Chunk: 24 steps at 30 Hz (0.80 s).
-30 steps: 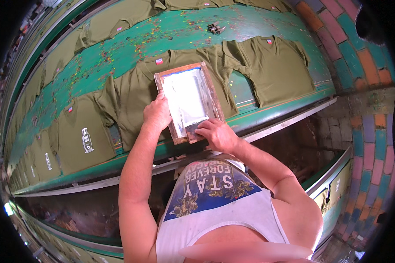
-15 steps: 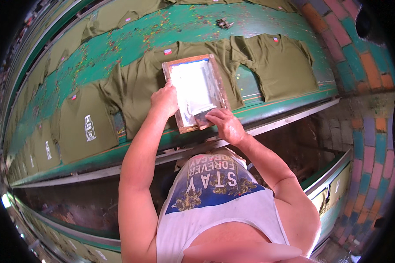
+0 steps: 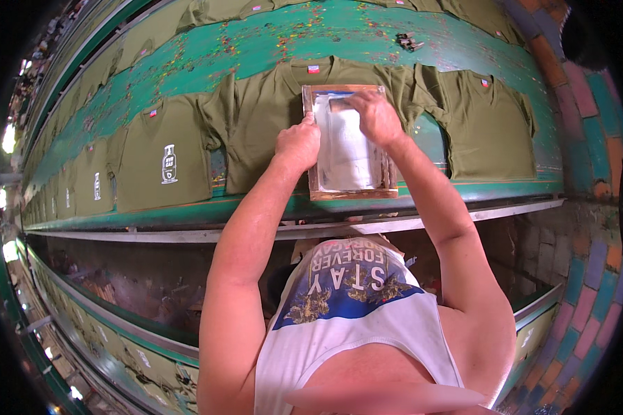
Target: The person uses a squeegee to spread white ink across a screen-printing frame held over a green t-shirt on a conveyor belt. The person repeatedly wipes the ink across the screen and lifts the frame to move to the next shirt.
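A wooden screen printing frame point(image 3: 353, 194) with white ink on its mesh lies flat over an olive T-shirt point(image 3: 273, 90) on the green table. My left hand point(image 3: 299, 144) is closed on the frame's left side rail, one finger reaching up along the wood. Inside the frame, near its far end, my right hand point(image 3: 377, 119) grips a squeegee point(image 3: 339, 104), mostly hidden by the fingers. To the left, another olive shirt point(image 3: 160, 131) bears a white gas-cylinder print point(image 3: 169, 164). A plain olive shirt point(image 3: 490, 128) lies to the right.
The long green table point(image 3: 263, 52) is speckled with paint, and a small dark metal object point(image 3: 408, 42) sits on it. More shirts lie in a row toward the left and along the far side. A pale rail point(image 3: 249, 234) runs along the near edge. A painted brick wall point(image 3: 588, 131) stands right.
My right hand has pushed the squeegee from the frame's near end to its far end. My left hand stays on the left rail. The whole view has turned and shifted slightly.
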Motion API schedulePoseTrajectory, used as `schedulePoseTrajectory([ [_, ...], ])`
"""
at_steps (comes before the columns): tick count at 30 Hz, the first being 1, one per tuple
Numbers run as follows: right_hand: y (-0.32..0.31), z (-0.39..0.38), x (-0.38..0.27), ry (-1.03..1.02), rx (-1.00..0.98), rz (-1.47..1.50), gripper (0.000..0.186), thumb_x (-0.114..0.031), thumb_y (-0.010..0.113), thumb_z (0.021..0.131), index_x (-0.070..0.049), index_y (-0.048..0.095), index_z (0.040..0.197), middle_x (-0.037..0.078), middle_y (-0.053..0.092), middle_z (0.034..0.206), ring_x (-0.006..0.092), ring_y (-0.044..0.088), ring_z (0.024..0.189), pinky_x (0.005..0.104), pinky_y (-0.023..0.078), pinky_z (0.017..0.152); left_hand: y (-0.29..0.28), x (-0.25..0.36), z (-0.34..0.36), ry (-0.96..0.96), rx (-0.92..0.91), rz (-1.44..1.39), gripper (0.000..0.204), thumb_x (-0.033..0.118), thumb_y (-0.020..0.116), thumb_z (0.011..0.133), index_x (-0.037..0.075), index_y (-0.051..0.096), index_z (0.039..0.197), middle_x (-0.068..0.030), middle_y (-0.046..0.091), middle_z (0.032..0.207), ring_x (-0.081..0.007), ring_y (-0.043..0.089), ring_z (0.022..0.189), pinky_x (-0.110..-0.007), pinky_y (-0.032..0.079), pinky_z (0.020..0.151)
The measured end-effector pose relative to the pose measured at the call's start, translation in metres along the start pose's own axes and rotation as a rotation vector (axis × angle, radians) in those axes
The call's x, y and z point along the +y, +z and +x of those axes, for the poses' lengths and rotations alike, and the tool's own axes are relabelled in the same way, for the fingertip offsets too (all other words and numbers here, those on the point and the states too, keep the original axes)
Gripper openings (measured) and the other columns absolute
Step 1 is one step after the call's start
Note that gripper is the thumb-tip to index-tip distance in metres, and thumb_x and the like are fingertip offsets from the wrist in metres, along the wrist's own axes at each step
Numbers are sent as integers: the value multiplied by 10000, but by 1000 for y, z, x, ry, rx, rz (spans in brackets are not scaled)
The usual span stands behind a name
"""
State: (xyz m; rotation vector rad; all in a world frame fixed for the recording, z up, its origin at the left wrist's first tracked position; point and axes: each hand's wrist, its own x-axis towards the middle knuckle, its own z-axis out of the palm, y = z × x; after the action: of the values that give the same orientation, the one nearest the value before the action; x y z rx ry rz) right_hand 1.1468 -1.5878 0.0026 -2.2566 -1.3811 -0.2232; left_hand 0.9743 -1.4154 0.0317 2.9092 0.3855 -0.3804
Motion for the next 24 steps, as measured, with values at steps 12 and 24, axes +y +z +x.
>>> schedulePoseTrajectory([
  [12,-8,9,16,15,-51,70,412,5,643,933,-98,808,1297,200,801,1272,404,757,1195,519,627,996,-6,0,3,-56,-121,9,818,215,982,802,32,602,1504,-89,494,1763,-344,677,1417,-507,611,1132],
  [24,-24,-49,-10,-68,-205,141,418,-28,687,870,-131,841,1245,125,798,1165,365,751,1118,494,620,967,0,0,9,-65,-86,14,894,195,1007,768,-21,591,1529,-131,586,1657,-364,757,1278,-495,661,1036],
])
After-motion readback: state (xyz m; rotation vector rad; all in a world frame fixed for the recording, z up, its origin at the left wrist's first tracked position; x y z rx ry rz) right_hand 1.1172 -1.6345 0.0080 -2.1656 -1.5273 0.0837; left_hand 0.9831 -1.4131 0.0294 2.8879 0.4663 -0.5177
